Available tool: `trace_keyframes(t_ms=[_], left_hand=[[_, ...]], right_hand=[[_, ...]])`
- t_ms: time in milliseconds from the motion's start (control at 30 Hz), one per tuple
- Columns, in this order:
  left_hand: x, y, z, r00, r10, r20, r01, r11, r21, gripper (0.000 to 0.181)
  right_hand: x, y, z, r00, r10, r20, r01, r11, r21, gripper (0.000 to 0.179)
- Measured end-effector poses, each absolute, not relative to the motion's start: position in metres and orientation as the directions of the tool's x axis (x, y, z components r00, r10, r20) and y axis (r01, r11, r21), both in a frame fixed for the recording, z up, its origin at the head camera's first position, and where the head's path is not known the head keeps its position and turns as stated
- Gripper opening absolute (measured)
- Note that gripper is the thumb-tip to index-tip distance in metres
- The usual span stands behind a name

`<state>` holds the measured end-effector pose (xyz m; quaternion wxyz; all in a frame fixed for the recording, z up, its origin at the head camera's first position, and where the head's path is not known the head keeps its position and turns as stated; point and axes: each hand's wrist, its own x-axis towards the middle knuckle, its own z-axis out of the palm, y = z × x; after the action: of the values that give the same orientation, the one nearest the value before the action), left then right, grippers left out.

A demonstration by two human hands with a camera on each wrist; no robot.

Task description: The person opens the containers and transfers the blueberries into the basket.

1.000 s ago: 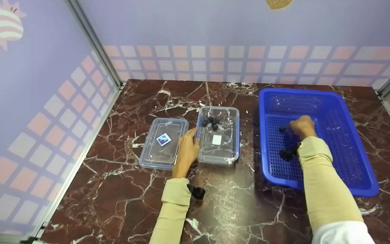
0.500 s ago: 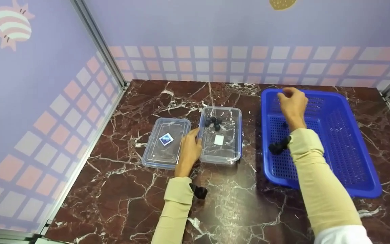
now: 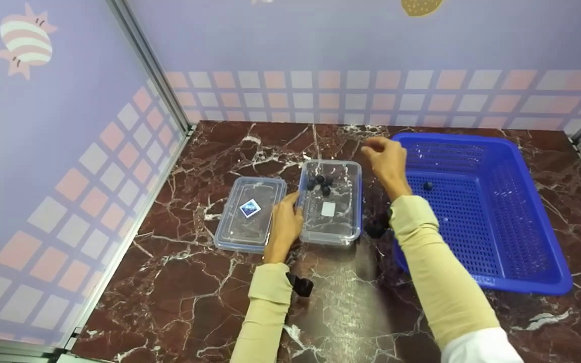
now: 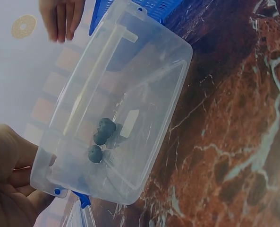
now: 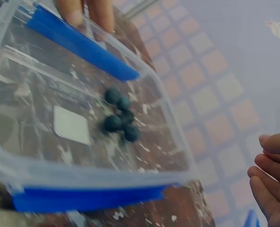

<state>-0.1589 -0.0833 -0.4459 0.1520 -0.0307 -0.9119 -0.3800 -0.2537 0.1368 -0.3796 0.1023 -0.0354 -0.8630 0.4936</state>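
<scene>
On the desk [image 3: 169, 302], the clear container [image 3: 330, 236] is holding 5 visible berries [image 5: 112, 123]. The left hand [image 3: 285, 222] is touching its wall with extended fingers, clasping nothing evident. Between container and blue basket [image 3: 512, 201], the right hand [image 3: 387, 159] is hovering, fingers curled; whether they are pinching a berry, one cannot tell. Berry transfer is apparently proceeding, next probably calling for lowering over the container.
</scene>
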Motion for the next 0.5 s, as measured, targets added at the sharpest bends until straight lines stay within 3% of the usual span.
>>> trace_keyframes(t_ms=[500], left_hand=[[-0.159,-0.082,-0.445,-0.957,-0.066,0.284,0.155,0.71,0.687,0.039]], right_hand=[[-0.252,0.084,-0.413,-0.993,0.034,0.109,-0.066,0.614,-0.786,0.027]])
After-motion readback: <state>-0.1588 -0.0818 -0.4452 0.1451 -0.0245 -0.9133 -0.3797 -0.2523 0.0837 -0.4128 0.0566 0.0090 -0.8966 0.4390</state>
